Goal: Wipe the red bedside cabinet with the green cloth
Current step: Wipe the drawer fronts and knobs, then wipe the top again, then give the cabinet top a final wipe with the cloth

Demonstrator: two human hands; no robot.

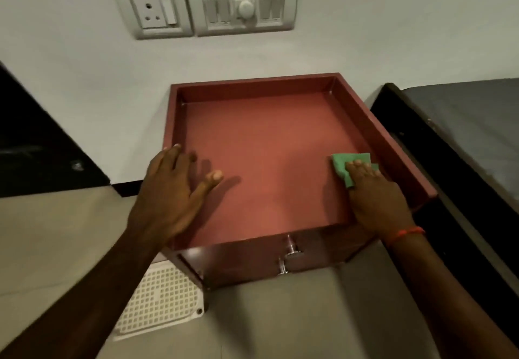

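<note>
The red bedside cabinet stands against the white wall, its top a flat recessed surface with a raised rim on the back and both sides. A green cloth lies flat on the right side of that surface, close to the right rim. My right hand presses down on the cloth with flat fingers and covers its near part. My left hand rests on the cabinet's left rim with fingers spread and holds nothing. A metal handle shows on the cabinet's front.
A socket and a switch panel are on the wall above the cabinet. A dark bed with a black frame runs along the right. A white perforated plastic piece lies on the tiled floor at the cabinet's lower left. A black surface is at the far left.
</note>
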